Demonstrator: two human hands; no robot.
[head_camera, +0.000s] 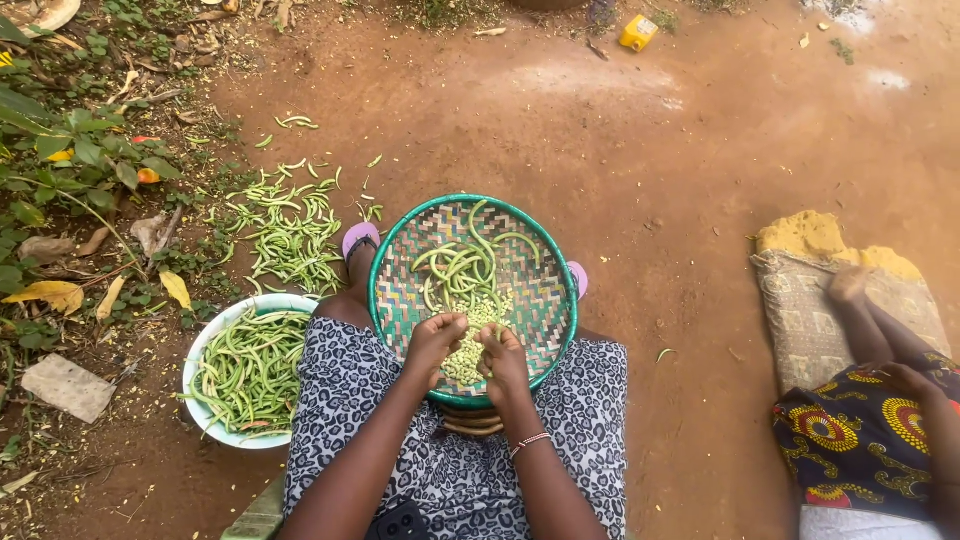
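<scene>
Both hands meet over our lap: left hand (432, 343) and right hand (503, 358) pinch a bean pod (470, 335) above the woven tray (545, 310); light, soft, best pinched at its seam.

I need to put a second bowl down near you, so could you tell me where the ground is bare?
Bare dirt lies between the woven tray and the mat on the right, and beyond the tray toward the yellow container. The other side is crowded: white bowl of pods, then the pile of pods and plants.
</scene>
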